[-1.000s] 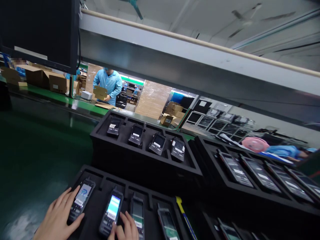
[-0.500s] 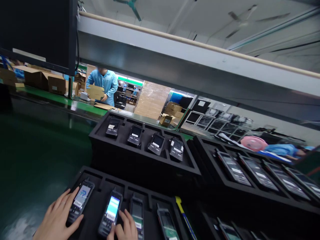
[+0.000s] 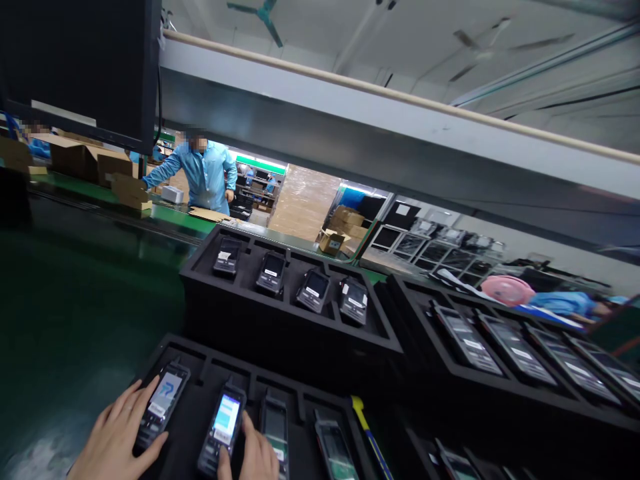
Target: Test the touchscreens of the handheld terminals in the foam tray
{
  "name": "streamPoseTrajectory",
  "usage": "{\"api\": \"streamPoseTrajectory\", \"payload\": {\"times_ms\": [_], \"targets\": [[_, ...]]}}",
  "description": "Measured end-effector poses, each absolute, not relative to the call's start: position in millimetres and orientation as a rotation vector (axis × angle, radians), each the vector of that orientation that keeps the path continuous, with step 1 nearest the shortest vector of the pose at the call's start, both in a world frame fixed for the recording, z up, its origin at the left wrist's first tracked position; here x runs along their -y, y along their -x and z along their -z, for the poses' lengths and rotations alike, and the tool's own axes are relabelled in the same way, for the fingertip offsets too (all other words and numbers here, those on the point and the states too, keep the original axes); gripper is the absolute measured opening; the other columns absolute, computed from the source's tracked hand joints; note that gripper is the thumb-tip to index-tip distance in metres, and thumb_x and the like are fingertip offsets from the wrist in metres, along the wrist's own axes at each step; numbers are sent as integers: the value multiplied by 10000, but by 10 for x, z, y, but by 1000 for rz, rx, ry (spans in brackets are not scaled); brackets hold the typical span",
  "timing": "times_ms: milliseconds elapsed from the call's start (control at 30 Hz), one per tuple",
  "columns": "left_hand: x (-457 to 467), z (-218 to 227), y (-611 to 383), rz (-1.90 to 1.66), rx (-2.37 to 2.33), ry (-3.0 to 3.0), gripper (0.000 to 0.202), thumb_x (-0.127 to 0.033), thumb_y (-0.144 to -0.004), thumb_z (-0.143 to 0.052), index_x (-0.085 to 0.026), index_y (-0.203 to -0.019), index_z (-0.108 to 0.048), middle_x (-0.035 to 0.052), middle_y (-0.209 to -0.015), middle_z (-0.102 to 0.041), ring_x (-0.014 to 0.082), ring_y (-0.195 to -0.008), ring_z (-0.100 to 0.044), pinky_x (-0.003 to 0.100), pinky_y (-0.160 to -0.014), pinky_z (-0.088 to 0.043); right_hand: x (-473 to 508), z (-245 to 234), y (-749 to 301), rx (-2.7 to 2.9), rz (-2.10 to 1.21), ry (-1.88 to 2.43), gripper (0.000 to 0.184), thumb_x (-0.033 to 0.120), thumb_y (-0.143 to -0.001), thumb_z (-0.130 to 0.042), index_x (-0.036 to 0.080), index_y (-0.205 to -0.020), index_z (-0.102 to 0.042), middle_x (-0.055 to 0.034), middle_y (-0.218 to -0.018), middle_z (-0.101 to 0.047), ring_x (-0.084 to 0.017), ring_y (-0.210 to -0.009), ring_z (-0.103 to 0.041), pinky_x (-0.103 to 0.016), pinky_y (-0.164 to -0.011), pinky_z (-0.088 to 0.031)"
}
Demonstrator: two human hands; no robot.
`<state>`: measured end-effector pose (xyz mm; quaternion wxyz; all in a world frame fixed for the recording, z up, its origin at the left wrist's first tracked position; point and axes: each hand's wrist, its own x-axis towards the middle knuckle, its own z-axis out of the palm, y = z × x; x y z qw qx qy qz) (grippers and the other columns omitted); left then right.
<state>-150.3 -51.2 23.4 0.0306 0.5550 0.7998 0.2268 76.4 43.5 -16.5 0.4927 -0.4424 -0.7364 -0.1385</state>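
Observation:
In the near black foam tray [image 3: 197,350] lie several rugged handsets with stub antennas. My left hand [image 3: 113,433] straddles the leftmost handset [image 3: 167,393], its fingers along the left edge and its thumb by the lower right side. That screen shows a blue logo on a pale ground. The handset beside it [image 3: 225,420] has a bright blue and white screen. My right hand [image 3: 255,453] holds its right edge with the fingers, and the thumb rests on the lower front keys. Two more handsets, one dark-screened [image 3: 275,420] and another [image 3: 336,447], lie to the right.
Behind stands a raised foam tray [image 3: 300,310] of handsets; another tray [image 3: 480,373] is at right. A yellow and blue tool [image 3: 367,430] lies beside the near tray. A monitor [image 3: 80,73] and a shelf [image 3: 350,113] hang above. A co-worker [image 3: 205,173] stands beyond the bench.
My right hand's fingers have shifted up along the handset's right edge, and the thumb has moved onto its lower front. My left hand stays put. The co-worker has moved a cardboard piece leftward.

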Motion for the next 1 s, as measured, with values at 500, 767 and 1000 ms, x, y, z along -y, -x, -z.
{"api": "streamPoseTrajectory", "payload": {"times_ms": [500,767,1000], "targets": [[517,-195,1504,-708,-2507,-1727,678,-587,-862,-357,-246,-1446,-309,16,-1495,-422,250,-1411,-305,489,-1129,-352,-481,-6,-734,1958,419,1120,379,293,-908,-389,245,-1283,-421,-20,-819,-588,-215,-763,-552,-425,-806,-322],[507,-181,1533,-746,-2471,-1732,674,-593,-875,-343,-257,-1456,-281,41,-1500,-413,258,-1419,-291,502,-1113,-365,-488,9,-786,1865,410,1088,411,157,-854,-350,190,-1250,-456,-50,-915,-616,-195,-842,-573,-376,-792,-385],[509,-217,1508,-704,-2461,-1698,696,-598,-873,-334,-224,-1457,-279,45,-1514,-389,257,-1426,-272,499,-1137,-335,-508,90,-851,1798,283,941,281,159,-877,-426,280,-983,-657,-9,-1061,-623,-201,-1028,-539,-343,-856,-433]]}}
